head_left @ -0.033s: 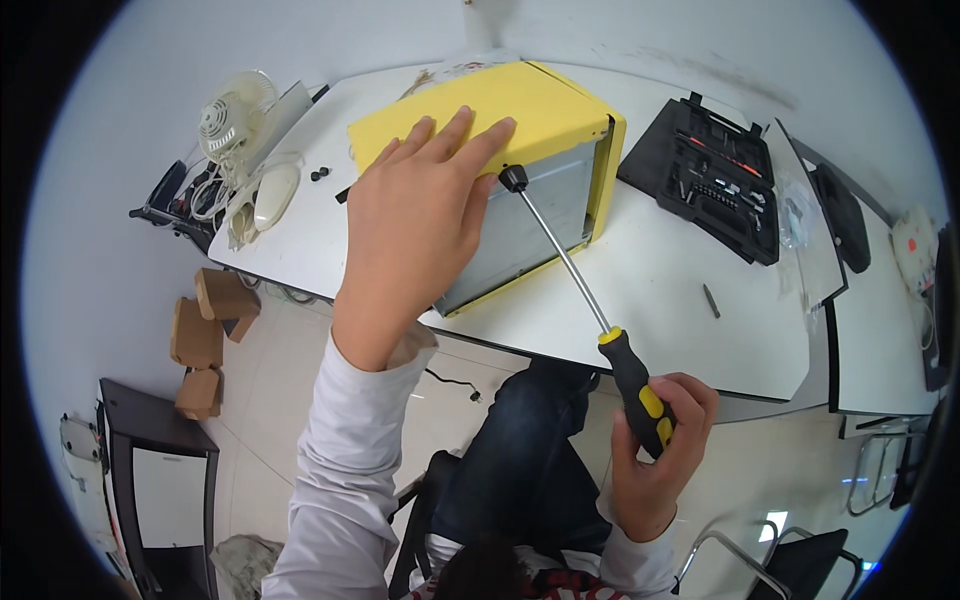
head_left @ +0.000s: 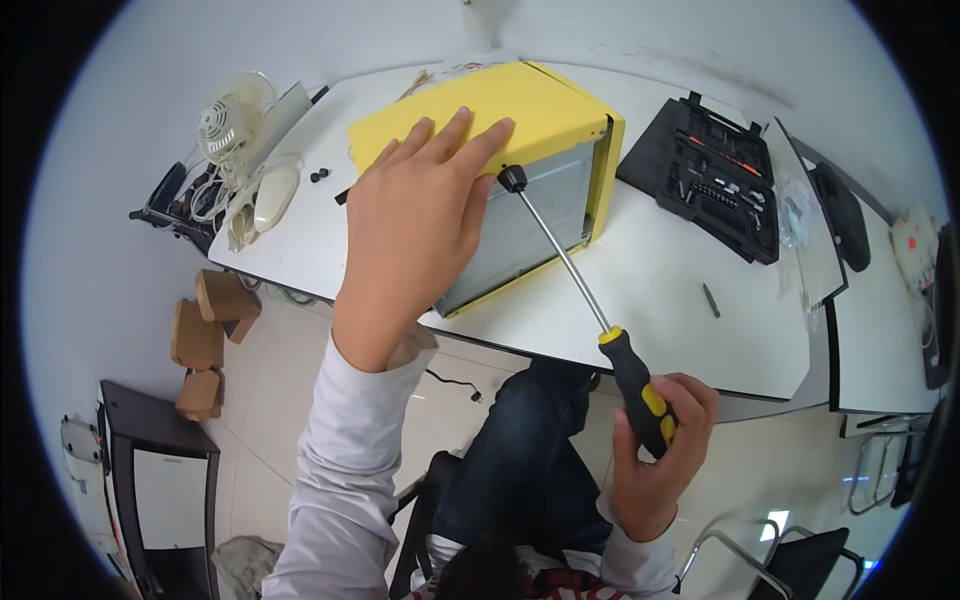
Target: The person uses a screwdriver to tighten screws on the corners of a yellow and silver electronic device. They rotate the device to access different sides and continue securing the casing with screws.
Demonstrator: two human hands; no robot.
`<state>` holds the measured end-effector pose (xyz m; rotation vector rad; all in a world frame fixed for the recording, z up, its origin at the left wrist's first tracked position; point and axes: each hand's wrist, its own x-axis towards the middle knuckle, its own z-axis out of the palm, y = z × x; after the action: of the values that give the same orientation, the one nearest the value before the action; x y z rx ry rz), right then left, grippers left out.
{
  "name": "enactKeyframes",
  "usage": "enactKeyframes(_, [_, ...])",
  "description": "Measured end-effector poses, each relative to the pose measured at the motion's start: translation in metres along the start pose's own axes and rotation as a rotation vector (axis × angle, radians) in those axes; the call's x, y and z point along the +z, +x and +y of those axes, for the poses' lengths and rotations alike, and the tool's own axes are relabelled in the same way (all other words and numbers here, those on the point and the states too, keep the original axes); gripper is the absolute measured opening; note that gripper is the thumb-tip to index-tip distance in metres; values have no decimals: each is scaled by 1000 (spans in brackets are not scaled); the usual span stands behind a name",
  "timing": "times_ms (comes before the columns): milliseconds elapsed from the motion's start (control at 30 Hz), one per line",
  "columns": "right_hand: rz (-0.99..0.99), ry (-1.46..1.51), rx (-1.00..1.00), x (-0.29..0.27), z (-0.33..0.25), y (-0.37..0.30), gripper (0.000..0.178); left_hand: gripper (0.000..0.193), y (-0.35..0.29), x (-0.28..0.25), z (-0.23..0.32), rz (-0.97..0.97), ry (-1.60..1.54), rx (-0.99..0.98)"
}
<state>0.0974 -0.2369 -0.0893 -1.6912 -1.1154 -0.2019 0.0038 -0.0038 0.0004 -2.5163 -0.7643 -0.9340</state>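
Observation:
A yellow box-shaped appliance casing sits tilted near the table's far edge, its grey metal panel facing me. My left hand lies on the yellow top face, fingers spread, thumb down by the near edge. A small black foot sticks out from the casing beside that thumb. Reaching up to this foot is the long steel shaft of a screwdriver; its tip is hidden there. Fingers closed, my right hand grips the black and yellow handle past the table's front edge.
An open black tool case with bits lies at the table's right. In front of it is a small dark rod. Two small black pieces and a white fan with cables are on the left. Cardboard boxes stand on the floor.

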Motion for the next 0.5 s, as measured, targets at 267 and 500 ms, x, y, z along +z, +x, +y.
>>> enactKeyframes(267, [69, -17, -32, -7, 4, 4, 37, 40, 1, 0, 1, 24, 3, 14])
enactKeyframes(500, [66, 36, -14, -3, 5, 5, 33, 42, 3, -7, 3, 54, 6, 69])
